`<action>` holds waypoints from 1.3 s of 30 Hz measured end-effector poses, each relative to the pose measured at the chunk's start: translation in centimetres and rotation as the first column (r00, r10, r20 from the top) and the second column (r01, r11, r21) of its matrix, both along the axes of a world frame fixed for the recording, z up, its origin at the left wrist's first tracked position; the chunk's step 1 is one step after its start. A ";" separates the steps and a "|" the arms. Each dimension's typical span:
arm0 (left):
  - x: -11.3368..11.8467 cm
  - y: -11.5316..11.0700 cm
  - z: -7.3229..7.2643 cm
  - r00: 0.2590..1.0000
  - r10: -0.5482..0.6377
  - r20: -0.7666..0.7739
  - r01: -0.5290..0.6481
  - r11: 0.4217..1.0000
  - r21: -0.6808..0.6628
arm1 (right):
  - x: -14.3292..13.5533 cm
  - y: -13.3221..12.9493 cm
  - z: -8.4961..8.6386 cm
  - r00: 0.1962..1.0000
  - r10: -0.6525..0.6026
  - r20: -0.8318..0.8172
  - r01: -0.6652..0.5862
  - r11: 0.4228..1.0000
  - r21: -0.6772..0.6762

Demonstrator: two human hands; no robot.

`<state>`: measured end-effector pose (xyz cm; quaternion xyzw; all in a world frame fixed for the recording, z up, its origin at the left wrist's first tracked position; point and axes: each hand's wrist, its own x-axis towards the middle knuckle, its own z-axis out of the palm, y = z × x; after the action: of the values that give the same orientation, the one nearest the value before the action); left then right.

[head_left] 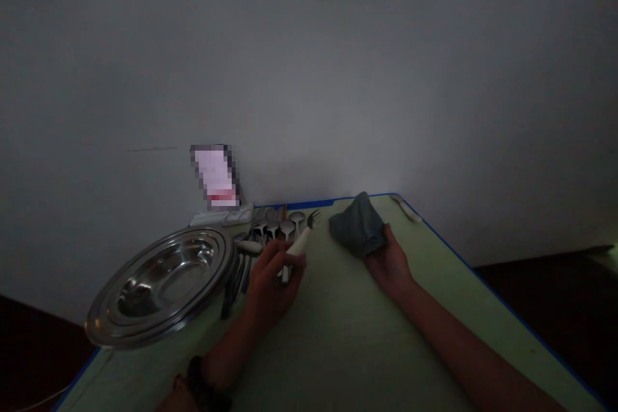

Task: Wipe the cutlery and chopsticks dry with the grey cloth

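My left hand (277, 277) is closed around the pale handle of a fork (302, 240), its tines pointing up and to the right. In my right hand (393, 264) is a grey-green cloth (358, 225), bunched and held just above the table; the thumb lies along its right side. Several spoons (287, 226) and other cutlery lie close together beyond and to the left of my left hand, partly hidden by it. The fork and the cloth are apart.
Stacked shiny metal dishes (168, 283) stand at the left of the green table (333, 347). Behind them a blurred-out phone (217, 177) leans upright on a white object (222, 214). One pale-handled utensil (408, 209) lies by the far right corner. A wall rises behind.
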<state>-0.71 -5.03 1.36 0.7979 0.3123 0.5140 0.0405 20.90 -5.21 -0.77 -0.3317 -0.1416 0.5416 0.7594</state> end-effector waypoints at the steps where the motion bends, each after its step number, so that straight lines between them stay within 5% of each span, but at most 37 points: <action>1: 0.1 -0.3 0.0 0.999 -0.023 -0.025 0.024 0.999 0.032 | -0.2 -0.2 0.2 0.999 0.040 -0.009 -0.040 0.999 -0.007; 5: 0.1 -1.4 -0.7 0.921 -0.135 -0.366 0.184 0.978 0.103 | -1.0 -1.3 0.9 0.957 0.287 0.038 -0.286 0.958 -0.019; 9: 0.3 -1.9 -1.2 0.811 -0.113 -0.574 0.156 0.987 0.026 | -1.4 -1.9 1.3 0.916 0.392 0.086 -0.396 0.918 0.024; 16: 0.6 -1.5 -0.7 0.812 -0.247 -0.529 0.128 0.959 -0.251 | -1.0 -0.6 0.1 0.966 0.260 -0.004 -0.260 0.965 -0.020; 19: 0.5 -1.6 -0.5 0.798 -0.316 -0.513 0.158 0.932 -0.327 | -0.8 -0.7 0.2 0.944 0.329 0.020 -0.329 0.944 0.005; 24: 0.4 -1.5 -0.7 0.851 -0.271 -0.450 0.152 0.947 -0.284 | -1.4 -1.5 0.5 0.905 0.412 0.105 -0.420 0.905 0.065; 31: 0.2 -1.4 -0.6 0.923 -0.247 -0.296 0.164 0.946 -0.279 | -0.9 -0.1 -1.2 0.994 0.042 0.103 -0.036 0.998 -0.058; 34: -0.1 -1.4 -0.4 0.954 -0.209 -0.215 0.121 0.924 -0.363 | 0.7 -0.2 -0.5 0.957 -0.040 0.286 0.013 0.995 0.098; 39: -0.1 -2.1 0.0 0.965 -0.249 -0.087 0.162 0.819 -0.550 | -0.1 -2.6 1.1 0.786 0.018 0.618 -0.189 0.959 0.213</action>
<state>-0.85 -7.11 1.32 0.8207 0.3580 0.3347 0.2937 20.78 -7.80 0.32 -0.3765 -0.4674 0.4229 0.6790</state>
